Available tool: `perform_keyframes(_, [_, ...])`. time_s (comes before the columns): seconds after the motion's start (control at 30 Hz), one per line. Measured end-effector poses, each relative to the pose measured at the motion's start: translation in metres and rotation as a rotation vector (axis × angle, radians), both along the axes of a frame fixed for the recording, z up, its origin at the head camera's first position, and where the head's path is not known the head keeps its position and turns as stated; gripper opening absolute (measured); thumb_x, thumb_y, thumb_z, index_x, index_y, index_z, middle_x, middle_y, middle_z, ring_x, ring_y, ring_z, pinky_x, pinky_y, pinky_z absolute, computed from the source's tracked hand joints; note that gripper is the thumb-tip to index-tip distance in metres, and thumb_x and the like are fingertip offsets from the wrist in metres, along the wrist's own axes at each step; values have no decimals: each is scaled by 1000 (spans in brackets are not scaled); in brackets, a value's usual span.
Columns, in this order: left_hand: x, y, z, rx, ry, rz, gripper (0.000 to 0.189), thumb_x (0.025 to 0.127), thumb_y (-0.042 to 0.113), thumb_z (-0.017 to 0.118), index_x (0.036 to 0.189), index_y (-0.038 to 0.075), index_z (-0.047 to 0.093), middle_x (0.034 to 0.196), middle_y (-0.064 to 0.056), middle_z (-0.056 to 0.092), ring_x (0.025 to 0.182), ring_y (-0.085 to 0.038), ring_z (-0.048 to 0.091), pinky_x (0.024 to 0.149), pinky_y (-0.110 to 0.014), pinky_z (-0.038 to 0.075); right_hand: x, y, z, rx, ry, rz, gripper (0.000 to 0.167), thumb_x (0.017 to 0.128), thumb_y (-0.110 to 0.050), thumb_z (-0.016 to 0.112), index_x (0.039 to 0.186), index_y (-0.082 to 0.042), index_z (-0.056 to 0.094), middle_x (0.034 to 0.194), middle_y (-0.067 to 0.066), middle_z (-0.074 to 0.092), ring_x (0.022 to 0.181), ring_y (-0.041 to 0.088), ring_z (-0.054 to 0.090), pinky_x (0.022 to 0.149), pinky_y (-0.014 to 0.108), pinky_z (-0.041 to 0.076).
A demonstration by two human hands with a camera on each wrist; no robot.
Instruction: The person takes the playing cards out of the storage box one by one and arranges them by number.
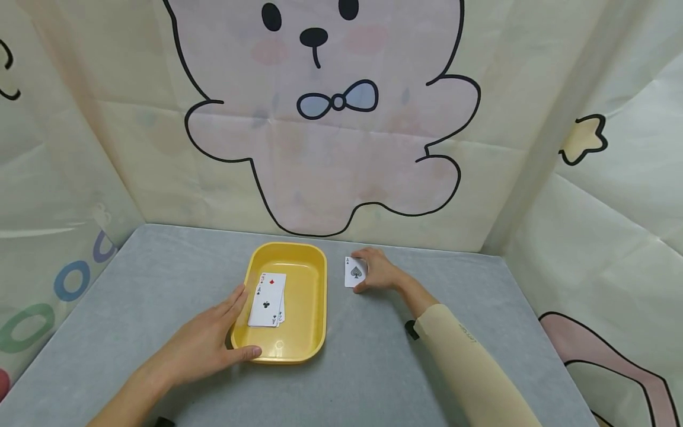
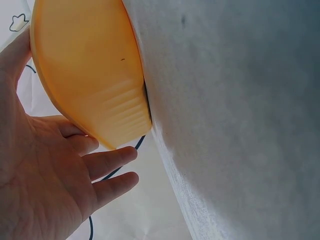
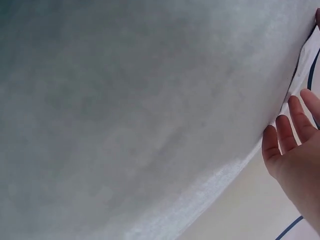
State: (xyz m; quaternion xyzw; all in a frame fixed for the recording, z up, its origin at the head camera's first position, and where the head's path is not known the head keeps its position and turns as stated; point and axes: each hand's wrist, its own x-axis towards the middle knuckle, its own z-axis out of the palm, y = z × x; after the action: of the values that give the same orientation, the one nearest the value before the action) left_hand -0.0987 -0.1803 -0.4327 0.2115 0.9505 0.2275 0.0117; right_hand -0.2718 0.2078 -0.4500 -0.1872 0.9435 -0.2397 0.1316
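Note:
A yellow tray point(image 1: 315, 320) stands on the grey cloth. My left hand point(image 1: 213, 338) holds its near left corner, thumb over the near rim and fingers along the left side; the left wrist view shows two fingers extended clear of the tray wall. Inside the tray, the ace of clubs point(image 1: 265, 305) overlaps a red diamond card point(image 1: 273, 279), with part of another card under them. To the tray's right, my right hand point(image 1: 377, 271) grips an ace of spades point(image 1: 353, 273) by its far and near edges, thumb nearest me. The palm hides the card's right part.
Grey cloth point(image 1: 469, 308) covers the table. Behind it hangs a pale curtain point(image 1: 507, 118) with a cartoon bear, and more printed curtains close off both sides. A black strap piece point(image 1: 411, 330) shows by the right sleeve point(image 1: 469, 362).

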Motion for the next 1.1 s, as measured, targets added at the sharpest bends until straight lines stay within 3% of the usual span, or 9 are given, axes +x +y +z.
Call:
perform_keyframes(0.23, [1, 0, 1, -7, -12, 9, 116, 84, 77, 69, 164, 2, 31, 169, -16, 31, 139, -43, 51, 106, -60, 46, 3, 7, 13, -13, -18, -14, 92, 75, -22, 92, 154, -3, 49, 158, 19, 45, 148, 39, 37, 121, 58, 29])
perform_keyframes(0.7, [0, 1, 1, -1, -20, 10, 116, 85, 78, 68, 164, 2, 30, 170, -16, 29, 141, -44, 49, 107, -60, 46, 22, 4, 57, -126, 5, -55, 79, 91, -29, 79, 158, -7, 44, 158, 14, 45, 142, 41, 43, 111, 58, 43])
perform_keyframes(1.1, [0, 0, -2, 7, -5, 11, 114, 85, 76, 69, 163, 1, 32, 170, -16, 30, 141, -43, 49, 107, -60, 45, 42, -19, 76, -227, 86, 26, 71, 92, -26, 79, 154, -10, 49, 154, 10, 47, 135, 32, 47, 111, 56, 44])
